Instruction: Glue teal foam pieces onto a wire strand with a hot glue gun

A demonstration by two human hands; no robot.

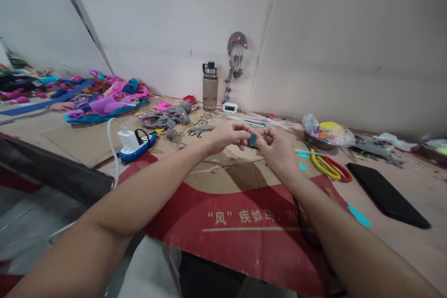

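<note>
Above the middle of a red and brown cardboard sheet [244,223], my left hand [232,136] and my right hand [274,146] are held close together. Between their fingertips is a small dark teal piece [252,139]. The fingers of my right hand are closed on its right side. My left thumb and fingers pinch at its left side. A thin grey cord [216,167] lies on the cardboard below my left hand. Scissors with yellow and red handles [331,168] rest to the right of my right hand, near small turquoise scraps [302,166].
A black phone [388,194] lies at the right. Behind the hands stand a bottle [210,88] and a small white clock [230,107]. A metal bowl [323,143] is back right. Left are a blue power strip [138,150], grey felt pieces [164,118] and colourful fabric [108,102].
</note>
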